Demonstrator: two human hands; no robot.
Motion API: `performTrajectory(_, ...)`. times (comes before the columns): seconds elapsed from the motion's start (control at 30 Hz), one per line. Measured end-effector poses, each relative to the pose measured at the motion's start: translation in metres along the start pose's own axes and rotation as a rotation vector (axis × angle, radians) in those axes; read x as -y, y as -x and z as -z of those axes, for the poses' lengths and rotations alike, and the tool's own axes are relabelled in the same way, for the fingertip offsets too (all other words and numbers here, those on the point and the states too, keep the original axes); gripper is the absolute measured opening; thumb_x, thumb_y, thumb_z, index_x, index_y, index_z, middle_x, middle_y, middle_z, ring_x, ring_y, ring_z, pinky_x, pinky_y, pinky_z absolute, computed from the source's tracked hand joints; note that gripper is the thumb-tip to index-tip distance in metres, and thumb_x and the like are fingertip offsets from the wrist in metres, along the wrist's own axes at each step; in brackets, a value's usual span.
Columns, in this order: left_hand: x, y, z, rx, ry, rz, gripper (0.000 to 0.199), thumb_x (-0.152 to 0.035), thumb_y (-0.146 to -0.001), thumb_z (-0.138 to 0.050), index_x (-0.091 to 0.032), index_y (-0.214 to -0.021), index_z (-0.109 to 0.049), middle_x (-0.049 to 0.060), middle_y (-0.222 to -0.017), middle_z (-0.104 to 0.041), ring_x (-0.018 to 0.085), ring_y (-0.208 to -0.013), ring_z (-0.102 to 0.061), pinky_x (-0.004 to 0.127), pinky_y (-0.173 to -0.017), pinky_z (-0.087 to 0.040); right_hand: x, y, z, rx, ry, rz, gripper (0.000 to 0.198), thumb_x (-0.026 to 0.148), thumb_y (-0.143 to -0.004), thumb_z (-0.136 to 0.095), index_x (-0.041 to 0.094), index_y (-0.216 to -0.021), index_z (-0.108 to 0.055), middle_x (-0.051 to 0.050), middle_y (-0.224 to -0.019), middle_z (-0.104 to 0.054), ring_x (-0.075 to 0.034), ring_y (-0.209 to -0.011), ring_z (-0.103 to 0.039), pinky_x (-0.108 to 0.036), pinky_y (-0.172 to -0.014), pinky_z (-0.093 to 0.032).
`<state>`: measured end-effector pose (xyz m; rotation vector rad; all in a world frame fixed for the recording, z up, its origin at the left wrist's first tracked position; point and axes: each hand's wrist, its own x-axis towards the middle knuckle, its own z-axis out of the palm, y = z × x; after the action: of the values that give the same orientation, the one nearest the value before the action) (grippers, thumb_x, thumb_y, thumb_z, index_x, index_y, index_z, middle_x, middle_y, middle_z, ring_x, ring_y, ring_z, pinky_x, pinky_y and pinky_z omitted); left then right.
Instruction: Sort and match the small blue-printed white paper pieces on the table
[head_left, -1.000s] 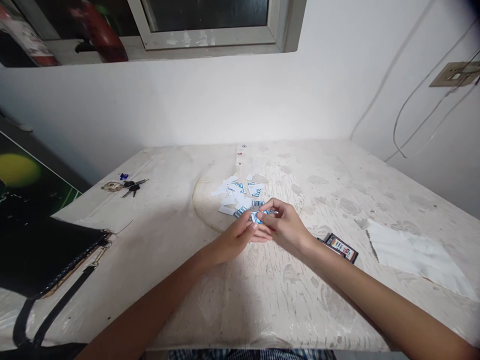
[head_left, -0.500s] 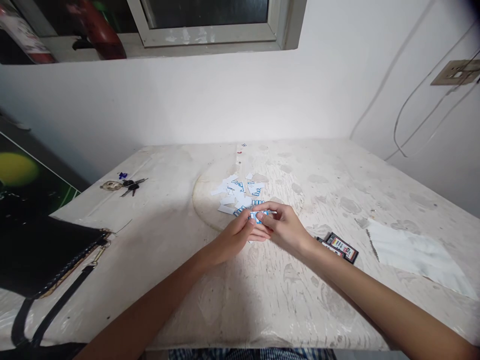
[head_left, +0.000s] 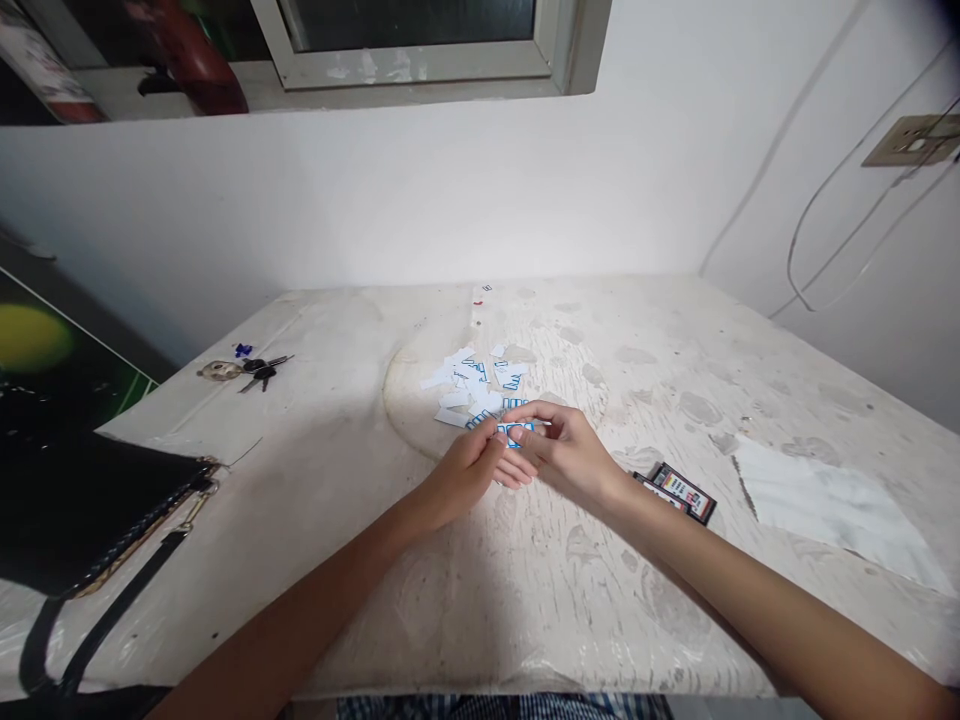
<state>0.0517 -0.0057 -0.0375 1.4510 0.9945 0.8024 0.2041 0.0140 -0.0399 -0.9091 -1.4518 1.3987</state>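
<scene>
2 hands pinch 1 blue-printed paper scrap — beside the scrap pile.

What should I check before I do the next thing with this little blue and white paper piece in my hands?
1. Paper piece pinched between left hand and right hand: ok.
2. Loose pile of cut pieces lying apart, just behind the hands: ok.
3. Print on the held piece readable: cannot tell, too small.
4. Small black box clear of the right wrist: ok.
5. Keys and black bag away from the pile: ok.
</scene>
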Motion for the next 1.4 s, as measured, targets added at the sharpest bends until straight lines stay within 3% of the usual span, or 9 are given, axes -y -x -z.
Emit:
performTrajectory(0.17,0.001,-0.002,0.001,-0.01,-0.077,0.018,0.038,-0.049,-0.087,-0.033,-0.015,-0.091,-0.049,0.01,-0.079,-0.067,0.017,-0.062,-0.064,0.031,-0.056,-0.053,0.003,0.0,0.0,0.0,0.013,-0.004,0.022,0.032,-0.07,-0.063,0.017,-0.086,-0.065,-0.006,-0.086,-0.063,-0.015,-0.07,-0.056,-0.029,-0.062,-0.042)
performTrajectory(0.37,0.0,-0.002,0.003,-0.012,-0.086,0.012,0.039,-0.049,-0.086,-0.034,-0.015,-0.09,-0.052,0.009,-0.079,-0.067,0.015,-0.059,-0.063,0.028,-0.053,-0.051,0.002,-0.001,0.002,0.021,-0.041,-0.053,0.025,0.032,-0.069,-0.065,0.017,-0.089,-0.064,-0.006,-0.092,-0.062,-0.012,-0.065,-0.054,-0.027,-0.056,-0.04)
performTrajectory(0.63,-0.005,-0.001,0.004,0.002,-0.093,0.019,0.038,-0.046,-0.087,-0.035,-0.013,-0.09,-0.055,0.01,-0.079,-0.067,0.015,-0.06,-0.063,0.028,-0.055,-0.051,0.003,-0.001,0.003,0.052,-0.064,-0.099,0.029,0.035,-0.069,-0.066,0.015,-0.09,-0.064,-0.004,-0.073,-0.06,-0.01,-0.053,-0.047,-0.026,-0.05,-0.036)
performTrajectory(0.9,-0.006,-0.001,0.006,-0.034,-0.129,0.011,0.038,-0.048,-0.084,-0.04,-0.013,-0.087,-0.056,0.009,-0.077,-0.066,0.015,-0.06,-0.063,0.026,-0.054,-0.05,0.003,-0.001,0.0,0.071,-0.007,-0.067,0.031,0.038,-0.074,-0.06,0.016,-0.095,-0.059,-0.001,-0.071,-0.054,-0.008,-0.048,-0.04,-0.025,-0.047,-0.031)
performTrajectory(0.97,-0.009,-0.003,0.01,-0.114,-0.089,-0.001,0.036,-0.047,-0.082,-0.043,-0.013,-0.079,-0.055,0.009,-0.075,-0.066,0.015,-0.058,-0.062,0.027,-0.053,-0.049,0.005,-0.002,0.003,0.019,0.098,-0.004,0.029,0.036,-0.079,-0.054,0.017,-0.102,-0.055,0.0,-0.073,-0.052,-0.008,-0.048,-0.038,-0.024,-0.047,-0.032)
performTrajectory(1.03,-0.014,-0.006,0.018,-0.248,-0.029,-0.019,0.032,-0.044,-0.081,-0.045,-0.014,-0.071,-0.052,0.008,-0.071,-0.066,0.016,-0.055,-0.062,0.028,-0.054,-0.05,0.008,-0.002,0.008,0.011,0.365,0.116,0.026,0.031,-0.082,-0.05,0.018,-0.104,-0.053,-0.001,-0.078,-0.052,-0.01,-0.056,-0.043,-0.026,-0.052,-0.035)
performTrajectory(1.17,-0.025,-0.01,0.034,-0.47,0.072,-0.036,0.024,-0.035,-0.078,-0.046,-0.014,-0.067,-0.05,0.006,-0.064,-0.065,0.017,-0.054,-0.061,0.029,-0.055,-0.05,0.009,0.0,0.014,0.298,1.007,0.377,0.015,0.023,-0.078,-0.059,0.015,-0.09,-0.059,-0.007,-0.086,-0.052,-0.019,-0.082,-0.047,-0.031,-0.07,-0.038)
performTrajectory(1.23,-0.027,-0.01,0.038,-0.514,0.099,-0.028,0.022,-0.033,-0.078,-0.046,-0.014,-0.068,-0.05,0.005,-0.063,-0.064,0.017,-0.054,-0.061,0.029,-0.055,-0.05,0.006,0.001,0.014,0.387,1.159,0.448,0.012,0.025,-0.078,-0.062,0.014,-0.082,-0.058,-0.008,-0.085,-0.052,-0.019,-0.082,-0.046,-0.03,-0.071,-0.038)
performTrajectory(1.4,-0.021,-0.009,0.035,-0.466,0.085,-0.038,0.023,-0.035,-0.077,-0.046,-0.014,-0.067,-0.05,0.005,-0.065,-0.064,0.017,-0.055,-0.061,0.03,-0.057,-0.05,0.001,0.001,0.01,0.393,1.309,0.551,0.011,0.024,-0.084,-0.054,0.014,-0.08,-0.057,-0.008,-0.085,-0.053,-0.017,-0.076,-0.046,-0.03,-0.069,-0.037)
